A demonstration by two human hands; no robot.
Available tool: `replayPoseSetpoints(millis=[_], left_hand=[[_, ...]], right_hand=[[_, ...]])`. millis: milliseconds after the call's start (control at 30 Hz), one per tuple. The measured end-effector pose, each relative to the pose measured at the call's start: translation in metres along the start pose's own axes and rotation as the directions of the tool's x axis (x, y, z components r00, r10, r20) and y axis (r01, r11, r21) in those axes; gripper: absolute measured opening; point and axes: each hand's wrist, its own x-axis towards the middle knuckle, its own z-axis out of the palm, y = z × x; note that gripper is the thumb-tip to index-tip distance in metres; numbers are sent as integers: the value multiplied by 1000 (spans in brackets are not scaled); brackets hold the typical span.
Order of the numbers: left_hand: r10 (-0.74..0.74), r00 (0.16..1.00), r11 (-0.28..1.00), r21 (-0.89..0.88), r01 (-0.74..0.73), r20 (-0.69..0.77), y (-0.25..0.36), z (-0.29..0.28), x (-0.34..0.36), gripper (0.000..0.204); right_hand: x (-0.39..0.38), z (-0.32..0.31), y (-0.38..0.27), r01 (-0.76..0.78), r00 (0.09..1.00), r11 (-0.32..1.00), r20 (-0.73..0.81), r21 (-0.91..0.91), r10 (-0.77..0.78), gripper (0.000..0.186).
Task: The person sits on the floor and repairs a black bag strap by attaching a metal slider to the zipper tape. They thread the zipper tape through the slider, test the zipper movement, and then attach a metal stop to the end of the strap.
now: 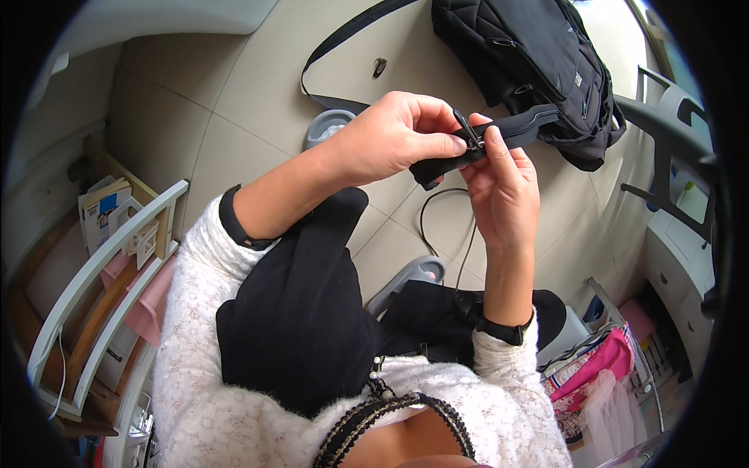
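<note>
two hands, left hand (390, 140) and right hand (503, 183) pinching black strap (519, 129) buckle (470, 134), backpack (538, 54)

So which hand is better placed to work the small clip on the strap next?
Probably the right hand: its fingertips are pinching the black clip. The left hand is wrapped around the black strap beside it, steadying it. The strap runs on to the black backpack.

White fuzzy knit sleeves (203, 312), black cuffs, black trousers (304, 312).
</note>
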Motion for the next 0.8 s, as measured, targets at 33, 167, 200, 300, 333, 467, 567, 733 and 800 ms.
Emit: replayPoseSetpoints(millis=[33,167,200,300,333,467,567,733,800], left_hand=[[-7,1000,1000,-14,7,12,2,0,-2,13],[-32,999,999,-27,33,12,8,-1,-4,16],[-54,999,995,-85,54,9,8,-1,-5,15],[-103,995,972,-212,98,-10,8,-1,-5,14],[-118,993,967,-228,114,-5,8,-1,-5,13],[-152,988,979,-140,149,-8,10,-2,-3,14],[-56,998,998,-2,56,1,11,-1,-4,15],[-152,983,945,306,116,98,6,-3,-10,9],[-145,987,940,320,116,67,2,-6,-14,7]], right_hand=[[-1,0,1,-18,999,999,41,30,17,28],[1,-1,5,-60,995,995,83,74,54,29],[2,-1,7,-64,997,996,51,54,61,30],[5,-2,9,-86,991,995,109,41,81,30],[5,-2,9,-79,989,995,126,55,71,27],[-1,2,10,-3,996,999,92,-32,5,23],[-4,6,12,77,995,991,68,-113,-69,22],[11,-4,-2,182,978,983,-102,-29,-184,19],[17,-15,-13,231,971,973,-63,-16,-232,19]])
